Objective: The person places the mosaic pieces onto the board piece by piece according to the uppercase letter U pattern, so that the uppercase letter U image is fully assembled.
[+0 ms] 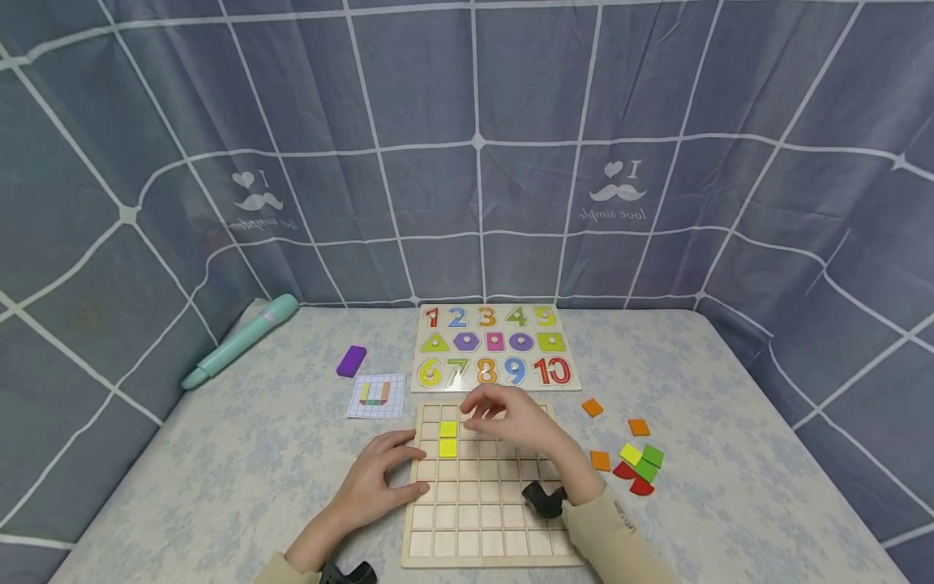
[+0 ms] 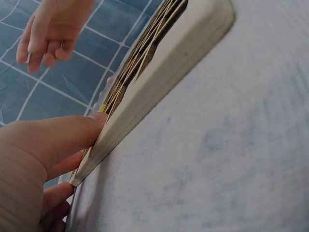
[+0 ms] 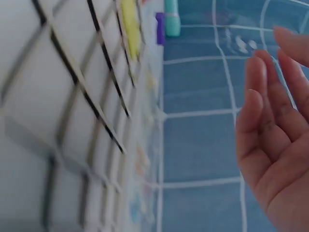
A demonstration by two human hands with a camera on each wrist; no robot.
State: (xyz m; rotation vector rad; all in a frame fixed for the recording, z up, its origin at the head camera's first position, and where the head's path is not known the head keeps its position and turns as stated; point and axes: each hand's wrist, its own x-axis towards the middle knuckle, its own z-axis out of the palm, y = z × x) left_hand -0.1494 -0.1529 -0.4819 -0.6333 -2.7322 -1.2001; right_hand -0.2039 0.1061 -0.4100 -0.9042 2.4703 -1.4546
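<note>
A wooden grid board [image 1: 469,545] lies at the front of the table, with two yellow square tiles [image 1: 448,438] set one below the other near its upper left. At the board's left edge, my left hand [image 1: 375,480] rests its fingertips and thumb. In the left wrist view the fingers of my left hand [image 2: 53,150] touch the board's rim [image 2: 159,92]. Above the upper part of the grid hovers my right hand [image 1: 514,418], its fingers loosely bent. The right wrist view shows that right hand [image 3: 275,130] with nothing visible in it, thumb apart from the fingers.
Orange tiles [image 1: 600,461], green tiles [image 1: 646,469], a yellow tile [image 1: 631,454] and red curved pieces [image 1: 642,487] lie right of the board. Behind it is a number puzzle [image 1: 496,357]. A pattern card [image 1: 394,397], purple block [image 1: 352,361] and teal tube-shaped object [image 1: 241,342] lie left.
</note>
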